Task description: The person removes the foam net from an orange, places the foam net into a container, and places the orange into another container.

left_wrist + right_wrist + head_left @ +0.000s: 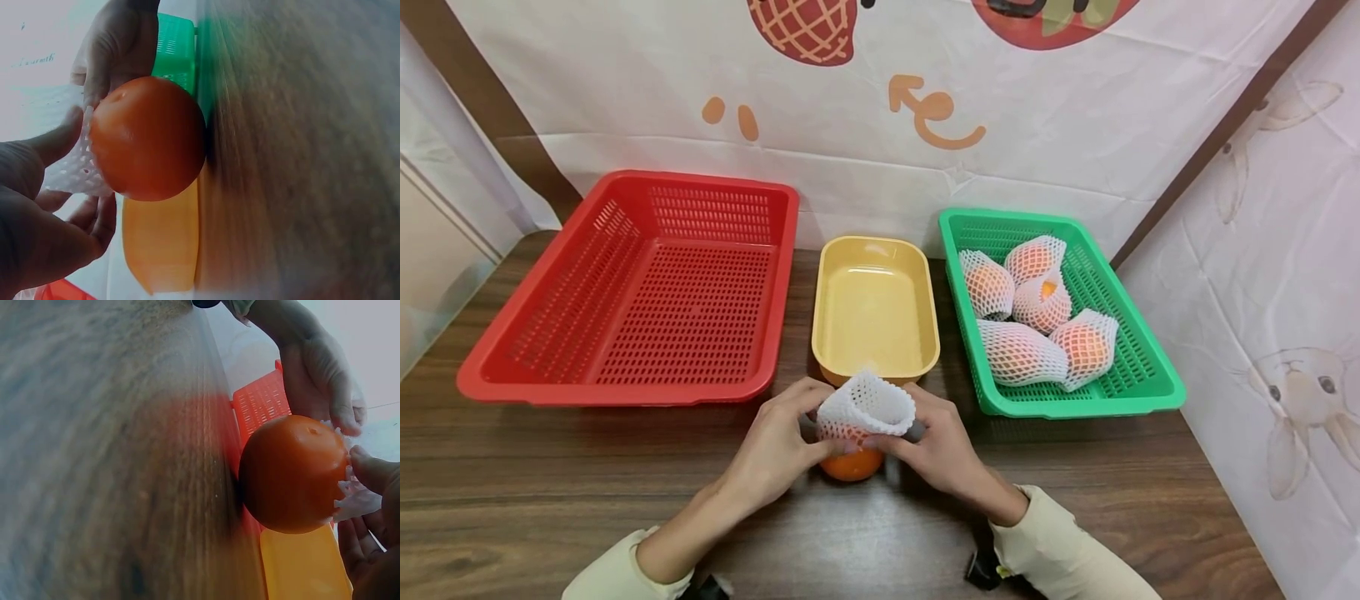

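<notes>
An orange (852,468) rests on the table in front of me, its upper part inside a white foam net sleeve (865,408). The sleeve's wide mouth gapes upward. My left hand (781,435) pinches the sleeve's left side, thumb toward me and fingers behind. From the other side my right hand (946,440) grips the sleeve in the same way, the two thumbs close together. In the left wrist view, the orange's lower part (150,140) is bare and touches the table. The right wrist view shows the net's edge (342,497) around the fruit.
A red basket (696,392) stands at the left. Behind my hands is a yellow tray (876,317). The green basket (1090,407) at the right holds several net-wrapped fruits (1026,354). A printed cloth (850,167) hangs behind the table (587,467).
</notes>
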Demonstrator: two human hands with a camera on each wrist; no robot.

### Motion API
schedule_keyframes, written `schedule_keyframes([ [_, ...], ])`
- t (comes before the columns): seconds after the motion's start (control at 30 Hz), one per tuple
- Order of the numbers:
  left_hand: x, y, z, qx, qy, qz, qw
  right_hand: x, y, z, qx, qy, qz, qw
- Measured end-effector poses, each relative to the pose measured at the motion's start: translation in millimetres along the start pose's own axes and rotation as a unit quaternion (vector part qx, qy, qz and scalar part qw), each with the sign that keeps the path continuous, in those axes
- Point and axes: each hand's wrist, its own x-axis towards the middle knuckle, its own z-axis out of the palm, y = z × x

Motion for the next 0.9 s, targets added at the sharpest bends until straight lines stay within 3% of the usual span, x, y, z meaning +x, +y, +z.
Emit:
schedule_keyframes([
  [0.47, 1.8, -1.3, -0.7, 0.022, -0.072, -0.037, 0.9965, -2.2, -0.4, -0.9, -0.028, 0.002, 0.07, 0.997],
  [0.67, 0.9, -1.0, -1.3, 0.031, -0.108, -0.079, 0.9905, 0.2, -2.1, -4.5, 0.001, -0.005, 0.105, 0.994],
  [0.9, 0.1, -0.1, -2.6, 0.05, -0.133, -0.078, 0.9867, 4.7, -7.6, -9.5, 0.017, -0.006, 0.14, 0.99],
])
